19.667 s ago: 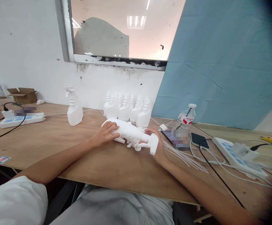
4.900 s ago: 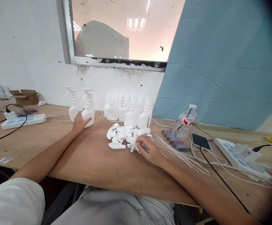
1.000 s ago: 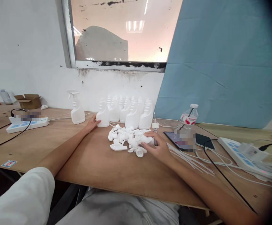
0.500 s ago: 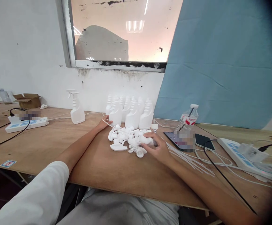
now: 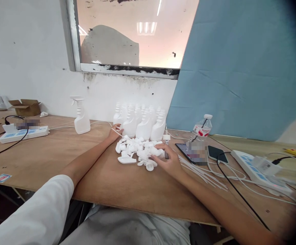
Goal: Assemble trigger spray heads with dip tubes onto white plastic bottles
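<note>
My right hand [image 5: 170,160] reaches over a pile of white spray trigger heads [image 5: 127,148], with thumb and fingers around a white spray trigger head [image 5: 156,151] at the pile's right side. At the far left of the pile is my left hand [image 5: 115,132], its fingers apart and close beside the standing white spray bottles [image 5: 143,126]. I cannot tell whether it touches a bottle. A thin white tube [image 5: 117,133] runs from near the left hand toward the pile. The grouped bottles have no heads fitted.
One bottle with a trigger head [image 5: 82,119] stands at left. A power strip [image 5: 25,133] and carton [image 5: 25,107] lie farther left. On the right are loose thin tubes [image 5: 204,173], a water bottle [image 5: 201,131], phones [image 5: 217,154], cables and another power strip [image 5: 252,168].
My left hand has shifted slightly, and its fingers look more drawn back from the bottle front. The view has turned a little. My right hand stays on the trigger head.
</note>
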A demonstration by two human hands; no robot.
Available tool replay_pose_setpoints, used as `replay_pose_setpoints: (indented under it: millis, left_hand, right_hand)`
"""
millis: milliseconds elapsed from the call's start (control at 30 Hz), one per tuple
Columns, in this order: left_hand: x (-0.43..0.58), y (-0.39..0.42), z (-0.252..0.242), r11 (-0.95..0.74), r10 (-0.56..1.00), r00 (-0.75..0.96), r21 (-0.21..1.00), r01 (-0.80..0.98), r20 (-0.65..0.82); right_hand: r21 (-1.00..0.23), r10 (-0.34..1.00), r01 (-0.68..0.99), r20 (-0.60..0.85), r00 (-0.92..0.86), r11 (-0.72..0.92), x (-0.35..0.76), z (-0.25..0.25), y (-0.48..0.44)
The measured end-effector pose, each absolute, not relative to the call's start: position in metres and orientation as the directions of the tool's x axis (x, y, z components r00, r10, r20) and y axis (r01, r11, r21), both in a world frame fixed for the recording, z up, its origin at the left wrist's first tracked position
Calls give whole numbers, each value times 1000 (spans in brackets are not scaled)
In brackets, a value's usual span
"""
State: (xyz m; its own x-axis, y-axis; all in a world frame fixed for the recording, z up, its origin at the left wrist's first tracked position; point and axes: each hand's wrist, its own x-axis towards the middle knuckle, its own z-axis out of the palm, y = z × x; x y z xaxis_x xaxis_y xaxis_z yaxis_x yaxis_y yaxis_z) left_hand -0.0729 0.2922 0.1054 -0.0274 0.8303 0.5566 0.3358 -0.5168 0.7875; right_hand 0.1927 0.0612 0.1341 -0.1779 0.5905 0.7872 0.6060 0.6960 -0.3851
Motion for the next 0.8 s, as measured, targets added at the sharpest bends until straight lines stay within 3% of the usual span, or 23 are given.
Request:
replay_pose_setpoints:
  millis: [100, 167, 267, 367, 433, 567, 800]
  left_hand:
    - [-64, 265, 122, -577, 750, -148, 747, 331, 645]
    - [-48, 235, 133, -638, 707, -129, 706, 307, 695]
    - [-15, 173, 140, -773, 633, 105, 622, 121, 767]
    - [13, 111, 134, -767, 570, 395, 639, -59, 720]
    - [23, 84, 125, -733, 515, 492, 658, -173, 702]
    - [22, 72, 112, -662, 490, 589, 714, -229, 643]
    - [18, 83, 111, -447, 655, 562, 858, -251, 506]
  right_hand:
    - [-401, 585, 640, 806, -93, 655, 192, 136, 60]
    - [-402, 569, 669, 822, -37, 625, 192, 136, 59]
    - [-378, 516, 700, 857, 16, 606, 190, 137, 59]
    - [-355, 486, 704, 874, 16, 615, 189, 135, 60]
    - [-362, 501, 694, 866, 3, 622, 190, 132, 61]
    - [-383, 562, 646, 822, -87, 660, 192, 128, 62]
    - [-316, 579, 545, 698, -422, 777, 200, 138, 61]
